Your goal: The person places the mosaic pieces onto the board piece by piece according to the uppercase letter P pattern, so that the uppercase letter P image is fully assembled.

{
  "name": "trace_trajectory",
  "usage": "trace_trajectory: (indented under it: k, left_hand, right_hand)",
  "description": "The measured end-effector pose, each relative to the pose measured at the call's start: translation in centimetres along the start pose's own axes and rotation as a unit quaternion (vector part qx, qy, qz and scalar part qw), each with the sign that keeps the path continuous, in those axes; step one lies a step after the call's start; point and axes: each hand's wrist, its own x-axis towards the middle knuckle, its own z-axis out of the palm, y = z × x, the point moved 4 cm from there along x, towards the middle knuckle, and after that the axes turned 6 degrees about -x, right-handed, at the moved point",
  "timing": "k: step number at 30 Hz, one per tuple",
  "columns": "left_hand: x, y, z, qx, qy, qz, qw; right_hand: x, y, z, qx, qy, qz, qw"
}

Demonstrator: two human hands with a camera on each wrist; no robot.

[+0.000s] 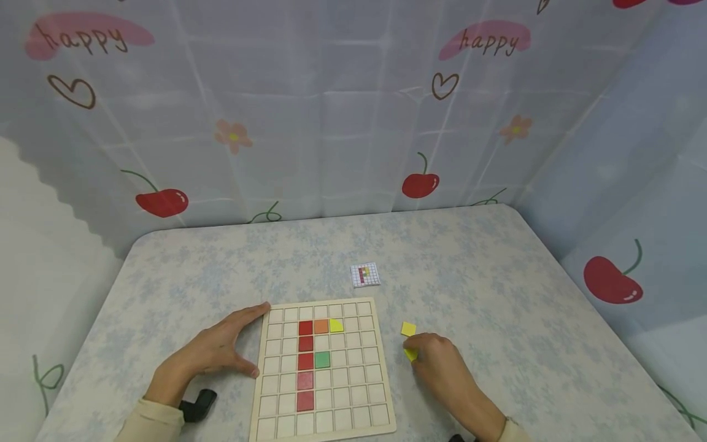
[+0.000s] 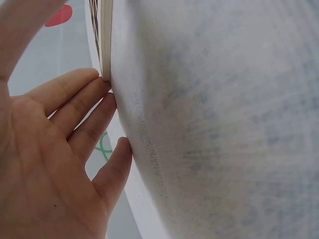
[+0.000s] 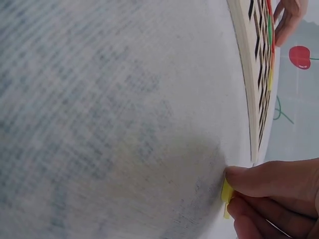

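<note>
A wooden grid board (image 1: 342, 396) lies on the table. My left hand (image 1: 212, 350) touches its left edge with the thumb and fingertips, the fingers mostly straight. Beyond the board's right side, my right hand (image 1: 444, 368) pinches a yellow tile (image 3: 227, 190) at the tabletop between thumb and fingers, which partly hide it. Just past those fingers lies a yellow square tile (image 1: 408, 329). Several red tiles (image 1: 305, 361) form one column on the board. An orange tile (image 1: 321, 326) and a yellow round-cornered tile (image 1: 336, 326) extend from its top; a green tile (image 1: 322, 360) adjoins it lower down.
Behind the board lies a small card (image 1: 365, 275) printed with a coloured grid pattern. A black object (image 1: 199, 405) is by the left wrist. The patterned tablecloth (image 1: 513, 294) stretches out to the right, and a printed curtain (image 1: 309, 123) hangs along the table's far edge.
</note>
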Motion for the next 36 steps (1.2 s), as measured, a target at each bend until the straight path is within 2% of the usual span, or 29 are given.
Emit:
trace_trajectory:
  k: [4,16,24,31,36]
  left_hand:
    - [0.0,0.1,0.0,-0.005,-0.001,-0.002,1.0]
    - [-0.1,0.1,-0.1,0.0,0.001,-0.003,1.0]
    - [0.0,0.1,0.0,-0.008,0.0,-0.004,1.0]
    - [-0.1,0.3,0.0,-0.008,-0.002,-0.009,0.9999]
    - [-0.3,0.4,0.0,-0.008,0.001,-0.012,0.9999]
  right_hand:
    - [0.0,0.1,0.1,-0.009,-0.01,0.001,1.0]
    - [0.0,-0.2,0.3,-0.04,-0.004,0.014,0.999]
    - [0.0,-0.2,0.3,-0.042,0.004,0.009,0.999]
    - [0.2,-0.3,0.2,-0.045,-0.001,0.021,0.999]
    - [0.5,-1.2,0.1,-0.033,0.004,0.013,0.999]
